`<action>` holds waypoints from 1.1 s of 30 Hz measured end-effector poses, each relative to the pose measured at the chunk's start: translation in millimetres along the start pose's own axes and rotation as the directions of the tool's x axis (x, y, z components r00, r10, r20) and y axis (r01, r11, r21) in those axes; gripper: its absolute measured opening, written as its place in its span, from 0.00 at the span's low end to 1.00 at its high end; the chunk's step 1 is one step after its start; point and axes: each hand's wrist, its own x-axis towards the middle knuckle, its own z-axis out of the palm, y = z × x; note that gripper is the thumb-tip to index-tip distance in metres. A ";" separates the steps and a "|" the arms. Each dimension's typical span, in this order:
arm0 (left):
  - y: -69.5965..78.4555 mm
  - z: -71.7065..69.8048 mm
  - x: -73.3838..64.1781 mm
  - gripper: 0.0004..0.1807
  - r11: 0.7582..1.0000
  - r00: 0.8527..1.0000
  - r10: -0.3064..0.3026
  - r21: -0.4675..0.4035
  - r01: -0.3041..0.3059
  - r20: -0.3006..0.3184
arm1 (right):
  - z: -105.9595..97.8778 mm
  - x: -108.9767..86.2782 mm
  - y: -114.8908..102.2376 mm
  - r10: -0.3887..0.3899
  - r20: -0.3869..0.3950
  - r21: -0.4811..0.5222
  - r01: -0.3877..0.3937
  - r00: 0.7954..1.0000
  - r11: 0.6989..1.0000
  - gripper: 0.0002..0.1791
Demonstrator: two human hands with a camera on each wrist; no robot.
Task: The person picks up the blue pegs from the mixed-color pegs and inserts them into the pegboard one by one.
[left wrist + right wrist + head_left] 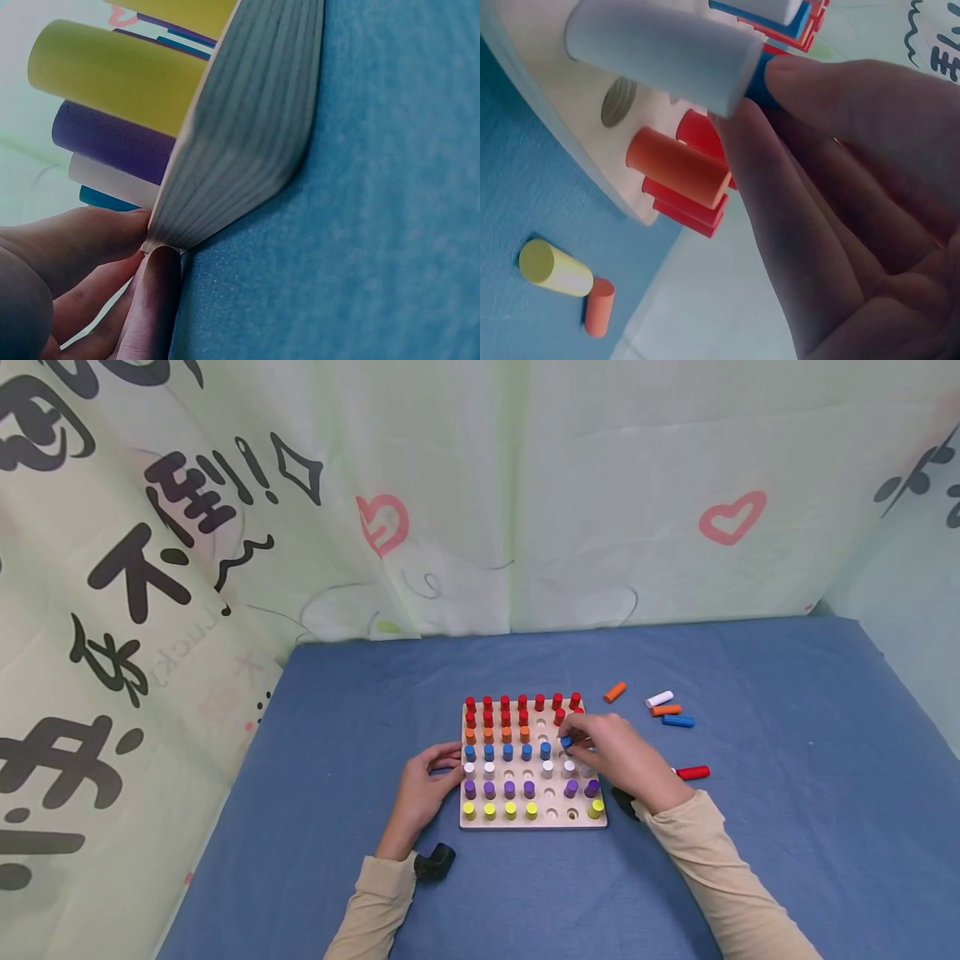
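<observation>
A light wooden pegboard (540, 823) lies on the blue cloth, with rows of red, orange, blue, white, purple and yellow pegs. Several holes among them are bare. My left hand (422, 789) holds the board's left edge; in the left wrist view the thumb (97, 232) presses the rim and a finger touches its side lower down. With thumb and index finger my right hand (622, 760) pinches a blue peg (566, 742) above the right part of the blue row. In the right wrist view, a white peg (664, 52) partly hides this blue peg (761, 84).
Right of the board lie loose pegs: an orange peg (615, 692), a white peg (659, 698), another orange peg (665, 710), a blue peg (678, 721) and a red peg (693, 772). A yellow peg (555, 268) lies on the cloth in the right wrist view. Printed curtains hang behind.
</observation>
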 end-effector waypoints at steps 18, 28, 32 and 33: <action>-1.3 0.3 0.3 0.21 1.000 1.000 0.013 0.001 -0.013 0.000 | 9.2 6.8 -0.3 0.012 0.052 0.023 -0.013 0.999 1.000 0.09; -2.5 0.7 1.3 0.20 0.999 0.999 0.034 -0.004 -0.034 0.009 | 9.1 8.2 1.0 0.033 0.067 0.022 -0.035 0.997 0.999 0.08; -3.3 0.5 1.8 0.20 0.999 0.999 0.053 0.000 -0.053 0.012 | 8.0 7.9 1.1 0.071 0.085 0.007 -0.072 0.994 0.997 0.08; -3.4 0.5 1.7 0.20 0.999 0.999 0.053 0.004 -0.053 0.011 | 7.8 7.6 1.2 0.077 0.088 0.006 -0.078 0.993 0.997 0.08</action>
